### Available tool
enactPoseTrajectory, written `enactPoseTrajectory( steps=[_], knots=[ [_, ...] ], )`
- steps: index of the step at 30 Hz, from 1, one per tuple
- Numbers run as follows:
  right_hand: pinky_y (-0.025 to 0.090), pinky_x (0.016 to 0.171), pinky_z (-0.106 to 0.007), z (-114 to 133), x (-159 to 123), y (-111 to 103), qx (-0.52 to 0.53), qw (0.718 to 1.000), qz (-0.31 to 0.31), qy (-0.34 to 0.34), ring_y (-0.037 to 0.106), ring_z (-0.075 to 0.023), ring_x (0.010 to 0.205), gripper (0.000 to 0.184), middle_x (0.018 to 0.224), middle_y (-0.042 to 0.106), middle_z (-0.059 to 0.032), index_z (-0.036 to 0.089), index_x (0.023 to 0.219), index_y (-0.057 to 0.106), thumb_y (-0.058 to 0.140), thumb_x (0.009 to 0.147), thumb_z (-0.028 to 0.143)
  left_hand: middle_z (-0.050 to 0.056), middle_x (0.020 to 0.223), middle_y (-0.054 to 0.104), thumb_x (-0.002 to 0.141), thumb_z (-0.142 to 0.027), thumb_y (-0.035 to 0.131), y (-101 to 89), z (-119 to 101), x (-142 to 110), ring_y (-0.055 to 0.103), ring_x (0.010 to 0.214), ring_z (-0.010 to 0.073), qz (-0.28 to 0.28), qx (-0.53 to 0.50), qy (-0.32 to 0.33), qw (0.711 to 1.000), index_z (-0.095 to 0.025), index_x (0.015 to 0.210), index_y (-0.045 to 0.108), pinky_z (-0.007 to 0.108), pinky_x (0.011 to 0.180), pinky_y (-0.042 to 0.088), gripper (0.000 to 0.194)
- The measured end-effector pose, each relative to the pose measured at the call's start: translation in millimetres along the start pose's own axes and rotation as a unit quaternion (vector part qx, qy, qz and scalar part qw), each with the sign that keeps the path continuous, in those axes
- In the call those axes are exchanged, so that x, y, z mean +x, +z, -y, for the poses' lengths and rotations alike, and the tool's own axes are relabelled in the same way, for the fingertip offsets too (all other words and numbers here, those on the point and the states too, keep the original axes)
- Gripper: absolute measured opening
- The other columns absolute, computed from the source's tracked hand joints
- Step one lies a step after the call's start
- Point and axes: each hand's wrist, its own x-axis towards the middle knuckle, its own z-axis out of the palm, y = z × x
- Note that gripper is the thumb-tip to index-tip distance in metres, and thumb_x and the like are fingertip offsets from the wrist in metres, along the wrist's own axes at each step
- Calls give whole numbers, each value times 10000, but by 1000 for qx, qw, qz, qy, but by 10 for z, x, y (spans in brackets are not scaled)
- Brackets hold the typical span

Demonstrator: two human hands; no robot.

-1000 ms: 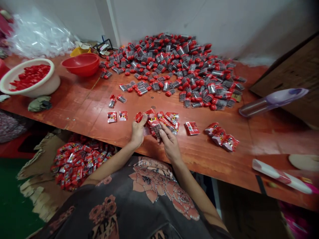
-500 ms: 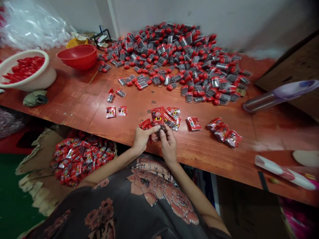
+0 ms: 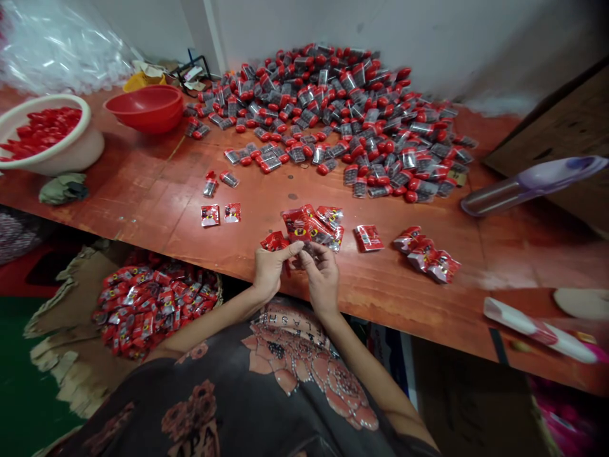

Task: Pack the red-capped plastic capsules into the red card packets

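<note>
My left hand (image 3: 269,270) and my right hand (image 3: 322,278) meet at the table's near edge, fingers closed in a pinch. Between their fingertips is a small dark item (image 3: 306,249), mostly covered, so its kind is unclear. Just beyond the fingers lies a loose group of shiny red packets (image 3: 323,231). Another red packet (image 3: 274,240) rests against the left hand's fingers. To the right are a single red packet (image 3: 368,238) and a short row of puffed packets (image 3: 427,255). Two small packets (image 3: 210,215) lie to the left.
A large heap of red-capped clear containers (image 3: 309,114) covers the back. At left stand a white bowl (image 3: 85,143) of red pieces and a red bowl (image 3: 147,111). A basket of red packets (image 3: 152,304) sits below the table (image 3: 157,184). A purple-handled scoop (image 3: 533,184) lies right.
The red packet just beyond my fingers has tipped left and away from my fingertips. My hands stay together, with only slight finger movement; the view has shifted slightly.
</note>
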Motion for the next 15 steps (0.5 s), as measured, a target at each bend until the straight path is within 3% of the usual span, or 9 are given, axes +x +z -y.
enactPoseTrajectory(
  steps=[3,7,12,15],
  knots=[
    [588,667,-336,52,-3,25,30,999,2,20,666,-169,755,271,925,664,-20,240,999,543,665,812,393,14,686,698,503,-287,884,-1,5,-6,603,537,116,-4,3,-4,1000,-141,703,693,227,476,500,312],
    [566,714,-330,55,-4,28,13,999,-28,-21,649,-157,769,260,898,648,-10,229,971,558,696,798,364,-18,540,621,529,-327,873,-50,13,35,488,395,70,-2,30,11,999,-137,635,656,197,385,419,308],
    [549,710,-315,53,7,-2,8,1000,10,-20,641,-144,750,233,873,658,-1,221,979,603,692,810,356,-43,491,561,555,-374,856,-125,-50,127,429,339,50,29,61,14,998,-139,614,628,183,336,346,333],
    [551,695,-304,65,16,-5,10,1000,2,-26,638,-137,734,235,855,656,12,231,959,599,704,796,363,-38,541,596,547,-355,856,-136,-73,136,433,349,47,52,88,-5,995,-136,664,651,181,325,328,322]
  ],
)
